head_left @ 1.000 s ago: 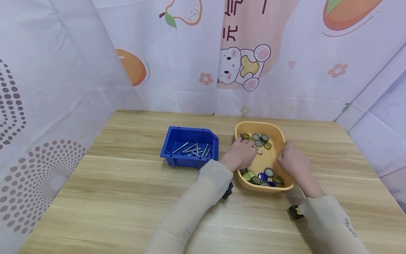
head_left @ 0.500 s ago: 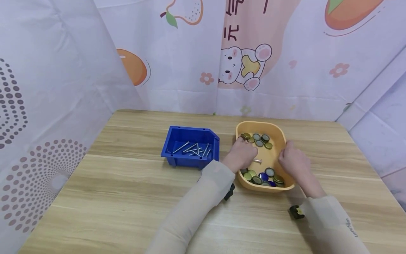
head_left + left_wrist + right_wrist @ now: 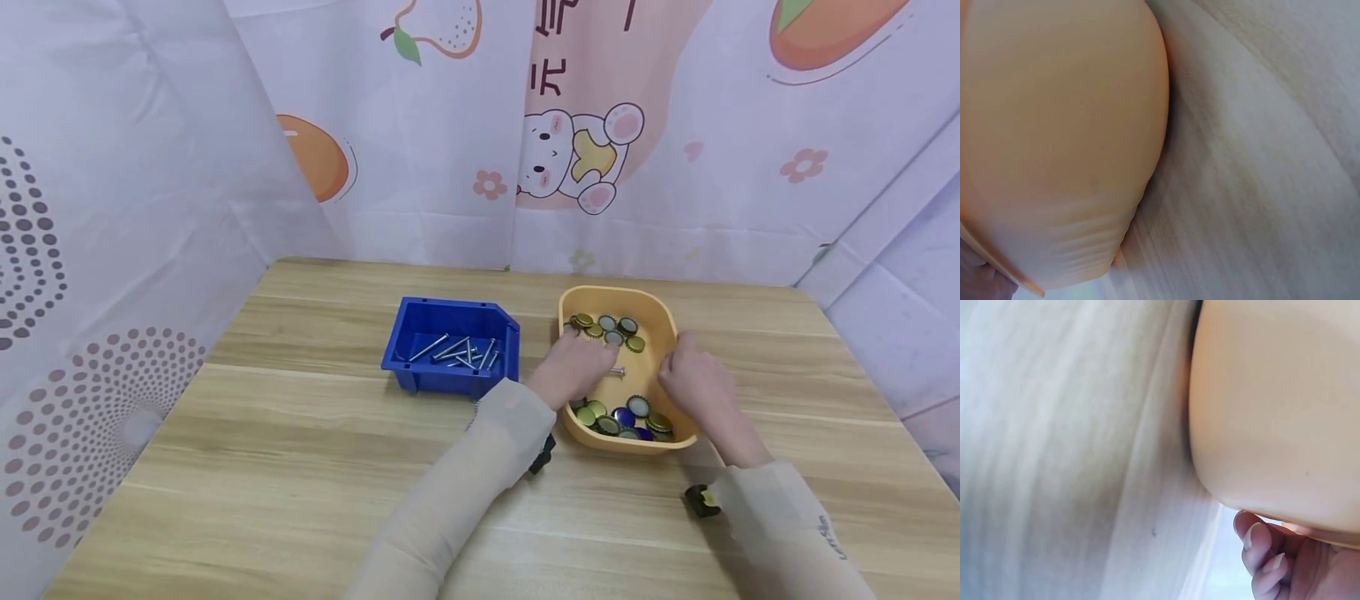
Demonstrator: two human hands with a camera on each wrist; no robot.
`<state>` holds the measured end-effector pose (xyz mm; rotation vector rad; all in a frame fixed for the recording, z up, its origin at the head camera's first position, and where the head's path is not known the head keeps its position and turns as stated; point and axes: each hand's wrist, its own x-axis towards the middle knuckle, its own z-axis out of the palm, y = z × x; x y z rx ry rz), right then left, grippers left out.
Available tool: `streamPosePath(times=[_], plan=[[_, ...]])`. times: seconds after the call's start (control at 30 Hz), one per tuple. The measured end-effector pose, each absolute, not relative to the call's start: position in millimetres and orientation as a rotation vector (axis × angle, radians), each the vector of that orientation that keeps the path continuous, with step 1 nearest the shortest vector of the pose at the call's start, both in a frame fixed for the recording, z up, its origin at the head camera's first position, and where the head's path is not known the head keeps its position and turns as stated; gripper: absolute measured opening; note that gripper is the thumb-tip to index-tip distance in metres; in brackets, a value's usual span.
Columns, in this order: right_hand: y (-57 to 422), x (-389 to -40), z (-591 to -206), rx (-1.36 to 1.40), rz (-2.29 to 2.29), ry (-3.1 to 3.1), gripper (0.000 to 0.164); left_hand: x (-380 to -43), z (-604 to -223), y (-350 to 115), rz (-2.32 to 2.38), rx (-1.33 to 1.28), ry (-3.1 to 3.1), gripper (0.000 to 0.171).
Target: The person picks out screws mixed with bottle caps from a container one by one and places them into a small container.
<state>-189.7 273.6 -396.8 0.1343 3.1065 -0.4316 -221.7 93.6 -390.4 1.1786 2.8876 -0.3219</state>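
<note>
My left hand (image 3: 573, 365) reaches over the left rim into the yellow-orange plastic bin (image 3: 637, 304), knuckles up, its fingertips hidden below it. From its right edge sticks the headed end of a silver screw (image 3: 617, 372); I cannot tell whether the fingers pinch it. My right hand (image 3: 697, 379) grips the bin's right rim; in the right wrist view, curled fingers (image 3: 1260, 540) show at that rim. Bottle caps (image 3: 635, 343), gold, grey and dark, lie at the bin's far end. More caps (image 3: 624, 417), some blue, lie at its near end.
A blue open-front parts bin (image 3: 442, 382) stands to the left, with several silver screws (image 3: 465, 354) inside. Both bins sit on a wood-grain table (image 3: 315, 467). A printed curtain (image 3: 420, 150) hangs close behind the table's far edge.
The screw by my left hand has shifted toward me, then back away and slightly right. The left hand has moved slightly right and nearer. My right hand keeps its place on the rim.
</note>
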Motion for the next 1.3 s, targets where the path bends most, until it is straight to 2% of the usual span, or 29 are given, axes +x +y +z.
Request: streamPosePath(times=[0.13, 0.53, 0.67, 0.87, 1.3], plan=[[274.0, -189.1, -396.2, 0.135, -0.435, 3.113, 0.039, -221.8, -390.8, 93.6, -0.204, 1.2, 2.885, 0.021], [274.2, -189.1, -396.0, 0.137, -0.422, 3.122, 0.037, -220.4, -394.1, 92.6, -0.188, 1.234, 2.956, 0.031], [273.6, -188.4, -395.8, 0.135, -0.432, 3.121, 0.037, -222.0, -393.0, 90.2, -0.095, 1.241, 2.951, 0.024], [272.9, -187.9, -395.5, 0.115, -0.438, 3.142, 0.035, -224.4, -390.4, 87.1, 0.041, 1.23, 2.954, 0.023], [274.0, -189.3, -396.7, 0.123, -0.43, 3.139, 0.032, -228.3, -382.9, 85.0, 0.677, 1.004, 2.817, 0.014]])
